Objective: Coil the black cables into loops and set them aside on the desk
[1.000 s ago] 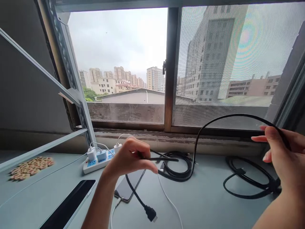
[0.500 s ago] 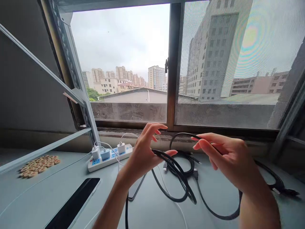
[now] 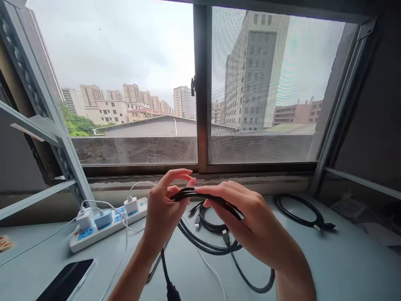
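Loops of a black cable (image 3: 205,247) hang between my two hands above the table. My left hand (image 3: 164,205) is closed round the loops between thumb and fingers. From the right, my right hand (image 3: 241,209) pinches the same cable close to the left fingertips. One end of it, with a black plug (image 3: 172,290), dangles below my left wrist. Another stretch with a USB plug (image 3: 225,237) curves under my right hand. Behind the hands lies a second coiled black cable (image 3: 213,225), partly hidden by my right hand.
A white power strip (image 3: 109,225) with chargers stands at the left, and a phone (image 3: 65,280) lies in front of it. Another coiled black cable (image 3: 297,221) rests at the right. A thin white cable (image 3: 209,267) crosses the table. Metal shelf posts (image 3: 70,156) flank the window.
My right hand has come in to the left and now grips the loops beside my left hand. The view has turned to the right.
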The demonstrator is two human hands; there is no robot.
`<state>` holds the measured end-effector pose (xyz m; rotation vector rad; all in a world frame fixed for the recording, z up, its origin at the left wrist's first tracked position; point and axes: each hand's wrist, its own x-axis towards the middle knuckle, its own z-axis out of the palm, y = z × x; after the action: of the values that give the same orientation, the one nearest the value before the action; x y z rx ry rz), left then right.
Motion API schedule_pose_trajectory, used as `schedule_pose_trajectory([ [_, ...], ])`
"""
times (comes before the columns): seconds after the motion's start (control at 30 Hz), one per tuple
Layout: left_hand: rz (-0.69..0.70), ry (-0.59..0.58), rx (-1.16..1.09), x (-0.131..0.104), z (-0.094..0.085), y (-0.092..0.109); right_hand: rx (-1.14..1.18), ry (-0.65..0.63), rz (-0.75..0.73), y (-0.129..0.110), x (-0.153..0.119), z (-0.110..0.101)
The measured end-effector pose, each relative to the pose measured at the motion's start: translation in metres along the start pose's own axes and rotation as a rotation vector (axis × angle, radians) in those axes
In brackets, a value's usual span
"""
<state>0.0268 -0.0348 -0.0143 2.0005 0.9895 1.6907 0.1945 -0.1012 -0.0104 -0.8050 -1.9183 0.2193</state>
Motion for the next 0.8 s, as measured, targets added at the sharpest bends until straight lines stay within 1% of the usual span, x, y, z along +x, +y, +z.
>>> schedule_pose_trajectory([
  [0.07, -0.095, -0.099, -0.156, 0.002, 0.003, -0.003, 0.042, 0.141, -0.023, -0.003, -0.002, -0.001],
  [0.17, -0.273, -0.221, -0.401, -0.003, 0.015, -0.006, 0.141, 0.375, -0.04, -0.007, -0.004, 0.006],
  [0.23, -0.368, -0.268, -0.554, -0.01, 0.026, -0.007, 0.207, 0.488, -0.035, -0.011, -0.005, 0.011],
  [0.27, -0.401, -0.273, -0.617, -0.014, 0.031, -0.007, 0.23, 0.519, -0.025, -0.013, -0.006, 0.013],
  [0.33, -0.445, -0.251, -0.704, -0.02, 0.038, -0.008, 0.225, 0.527, 0.012, -0.018, -0.007, 0.014],
  [0.43, -0.479, -0.141, -0.753, -0.022, 0.037, -0.008, 0.106, 0.461, 0.088, -0.021, -0.01, 0.01],
  [0.53, -0.454, -0.019, -0.733, -0.016, 0.026, -0.005, -0.058, 0.401, 0.177, -0.016, -0.011, 0.003],
  [0.63, -0.391, 0.026, -0.728, -0.011, 0.009, 0.003, -0.154, 0.417, 0.221, -0.003, -0.009, -0.002],
  [0.7, -0.358, 0.048, -0.713, -0.011, 0.002, 0.008, -0.14, 0.425, 0.229, 0.001, -0.008, -0.001],
  [0.73, -0.346, 0.061, -0.702, -0.011, 0.0, 0.01, -0.096, 0.41, 0.241, 0.001, -0.007, -0.001],
  [0.8, -0.346, 0.067, -0.684, -0.014, 0.001, 0.01, 0.058, 0.33, 0.289, -0.005, -0.007, 0.002],
])
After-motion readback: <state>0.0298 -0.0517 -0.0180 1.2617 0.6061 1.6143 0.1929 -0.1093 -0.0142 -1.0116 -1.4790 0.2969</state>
